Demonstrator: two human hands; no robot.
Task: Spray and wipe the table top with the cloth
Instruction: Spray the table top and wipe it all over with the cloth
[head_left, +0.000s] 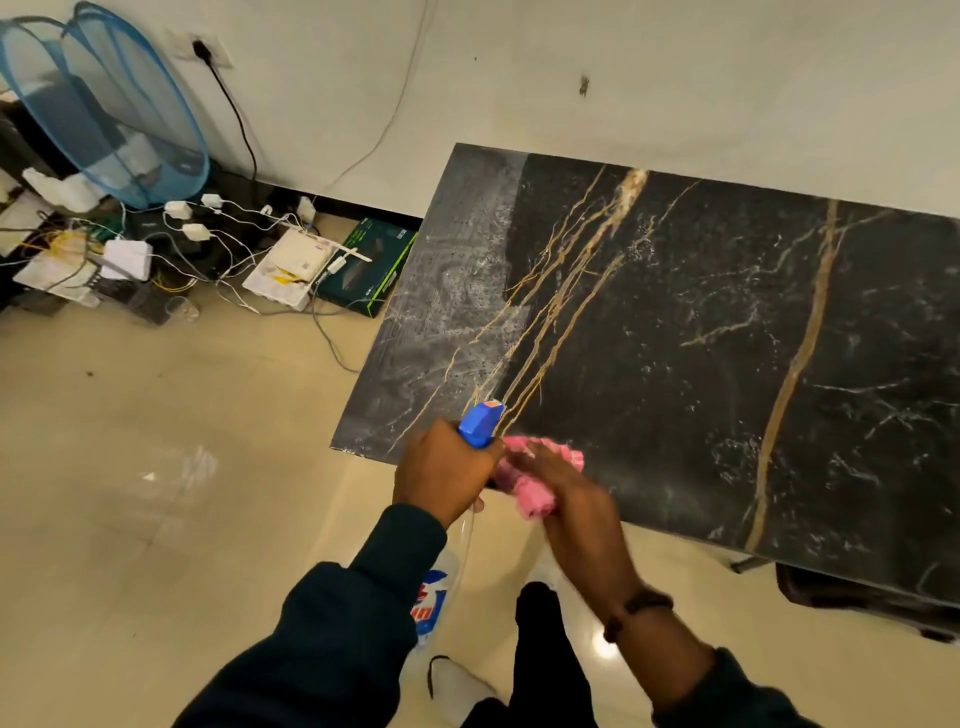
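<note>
Table (727, 322) fills the right and centre of the frame, dark marble top w/ gold veins; its left strip, upper centre down toward the hands, looks greyish and speckled, prob. spray droplets or haze, while the rest reads dark and glossy. Floor (156, 467) takes the lower left, pale tiles. Upper left of frame: blue mesh hamper (104, 104) against the wall, w/ a tangle of cables and white adapters (197, 234) below it, plus a dark box (369, 270) by the table's left edge.

Bottle (480, 423) sits at lower centre, blue nozzle up near the table's near-left corner and aimed over the top; clear body hangs down behind the left sleeve, label partly seen. Left hand (441, 473) is wrapped round the bottle neck, fingers curled on it; can't tell if the trigger is squeezed. Cloth (535, 478) is pink, bunched, just right of the nozzle at the table's near edge. Right hand (576, 509) lies over the cloth, blurred; fingers look fairly straight, pressing it to the top, but grip can't be read for sure.

Step, as I judge it: wipe phase on the near-left corner, spray at the ready. Next calls for sweeping the cloth thru the speckled left strip, keeping it flat on the top, and re-spraying the dry dark area to the right before wiping that.
</note>
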